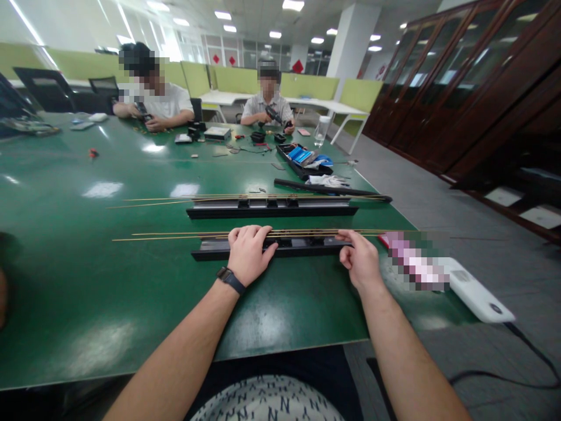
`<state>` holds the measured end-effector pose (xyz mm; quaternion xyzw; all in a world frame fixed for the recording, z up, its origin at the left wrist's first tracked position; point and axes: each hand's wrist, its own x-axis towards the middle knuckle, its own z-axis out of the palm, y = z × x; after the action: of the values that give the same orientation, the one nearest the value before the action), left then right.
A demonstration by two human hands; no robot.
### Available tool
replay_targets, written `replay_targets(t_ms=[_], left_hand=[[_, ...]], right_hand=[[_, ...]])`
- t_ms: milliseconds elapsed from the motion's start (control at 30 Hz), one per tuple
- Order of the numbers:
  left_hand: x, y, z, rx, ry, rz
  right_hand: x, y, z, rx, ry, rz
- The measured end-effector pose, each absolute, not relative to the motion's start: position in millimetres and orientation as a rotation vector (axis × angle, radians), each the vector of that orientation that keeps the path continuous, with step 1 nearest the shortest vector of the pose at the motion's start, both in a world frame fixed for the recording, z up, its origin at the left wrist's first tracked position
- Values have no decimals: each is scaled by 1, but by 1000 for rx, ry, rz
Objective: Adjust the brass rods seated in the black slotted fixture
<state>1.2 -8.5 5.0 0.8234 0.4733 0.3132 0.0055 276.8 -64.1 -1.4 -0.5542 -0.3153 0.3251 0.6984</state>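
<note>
In the head view a long black rail (298, 252) lies across the green table in front of me, with several thin brass-coloured rods (158, 238) running lengthwise over it and past its left end. My left hand (249, 251) is closed over the left part of the rail and rods, fingers bent over the far side and thumb on the near side. At the rail's right end, my right hand (362, 257) has its index finger stretched along the rods and apart from the thumb; the other fingers are curled. Behind lies a similar black rail (272, 212), also topped with rods.
A long black tube (324, 188), white gloves (328, 181) and a black tray (298, 166) of blue items lie beyond the rails. A pinkish, pixelated object (394, 242) and a white corded device (475, 292) are at right. Two people sit across the green table (109, 304).
</note>
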Motion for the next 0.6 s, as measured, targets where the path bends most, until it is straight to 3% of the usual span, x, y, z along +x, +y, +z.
replay_targets(t_ms=[600], left_hand=[[2, -8, 4, 2579, 1497, 977]], right_hand=[[278, -63, -2, -1231, -659, 703]])
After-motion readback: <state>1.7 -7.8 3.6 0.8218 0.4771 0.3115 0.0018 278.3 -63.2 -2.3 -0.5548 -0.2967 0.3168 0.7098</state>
